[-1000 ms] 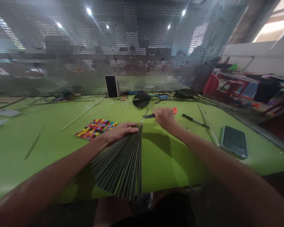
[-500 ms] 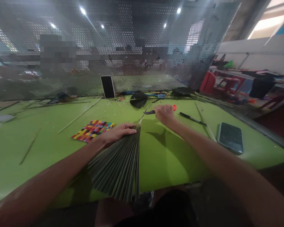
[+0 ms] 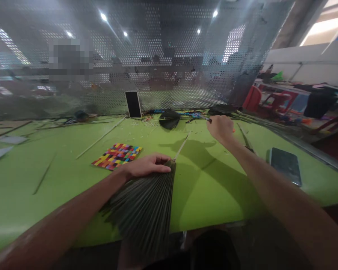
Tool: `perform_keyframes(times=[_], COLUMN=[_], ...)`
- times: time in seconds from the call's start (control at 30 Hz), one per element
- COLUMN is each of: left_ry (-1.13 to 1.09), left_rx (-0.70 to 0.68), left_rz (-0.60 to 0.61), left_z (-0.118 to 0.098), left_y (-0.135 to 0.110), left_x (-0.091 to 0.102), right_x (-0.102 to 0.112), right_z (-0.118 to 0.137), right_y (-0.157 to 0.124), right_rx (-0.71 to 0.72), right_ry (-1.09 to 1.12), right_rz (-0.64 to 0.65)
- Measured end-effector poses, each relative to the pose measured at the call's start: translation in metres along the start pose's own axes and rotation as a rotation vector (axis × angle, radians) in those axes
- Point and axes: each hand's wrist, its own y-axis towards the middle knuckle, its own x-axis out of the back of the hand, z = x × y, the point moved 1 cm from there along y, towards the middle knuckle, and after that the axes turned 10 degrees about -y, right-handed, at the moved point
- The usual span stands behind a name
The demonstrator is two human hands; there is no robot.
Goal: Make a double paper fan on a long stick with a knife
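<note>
A fan-shaped bundle of thin dark strips (image 3: 146, 202) lies on the green table (image 3: 59, 176) in front of me, narrow end away from me. My left hand (image 3: 145, 167) presses flat on that narrow end, fingers stretched out. A pale thin stick (image 3: 181, 147) sticks out of the bundle's tip. My right hand (image 3: 220, 128) is raised farther back and to the right, closed round a knife with an orange handle; a dark blade tip shows at its left.
A multicoloured woven mat (image 3: 117, 155) lies left of my left hand. One phone (image 3: 286, 165) lies flat at the right, another (image 3: 133, 104) leans on the perforated screen. Loose sticks (image 3: 100, 137), a small dark fan (image 3: 169, 119) and a pen lie about.
My right hand has lifted away with the knife, up and to the right, off the stick at the bundle's tip. My left hand stays on the bundle.
</note>
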Motion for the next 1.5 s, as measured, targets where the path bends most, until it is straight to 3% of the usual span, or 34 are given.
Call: perform_keyframes(times=[0.13, 0.27, 0.4, 0.67, 0.9, 1.17, 1.33, 1.4, 1.5], left_ry=[0.011, 0.065, 0.117, 0.136, 0.304, 0.403, 0.412, 0.425, 0.408], left_rx=[-0.014, -0.045, -0.065, -0.089, -0.065, -0.035, -0.039, -0.054, -0.091], left_rz=[-0.142, -0.250, -0.293, -0.321, -0.095, -0.124, -0.193, -0.257, -0.318], left_z=[0.001, -0.002, -0.007, -0.005, -0.009, -0.010, -0.017, -0.019, -0.019], left_y=[0.003, 0.003, 0.001, 0.001, -0.004, -0.004, -0.006, -0.006, -0.004], left_x=[0.003, 0.005, 0.003, 0.002, -0.013, -0.007, -0.005, -0.003, 0.002], right_x=[0.014, 0.027, 0.031, 0.028, 0.020, 0.034, 0.037, 0.040, 0.044], right_z=[0.022, 0.054, 0.075, 0.077, 0.057, 0.047, 0.036, 0.044, 0.067], right_y=[-0.018, -0.047, -0.066, -0.069, -0.048, -0.045, -0.035, -0.042, -0.064], right_rx=[0.173, 0.428, 0.524, 0.543, 0.382, 0.320, 0.120, 0.188, 0.409], right_ry=[0.019, -0.011, -0.030, -0.038, -0.085, 0.025, 0.026, 0.028, 0.024], right_rz=[-0.017, 0.064, 0.113, 0.111, 0.123, 0.012, -0.043, -0.017, 0.093])
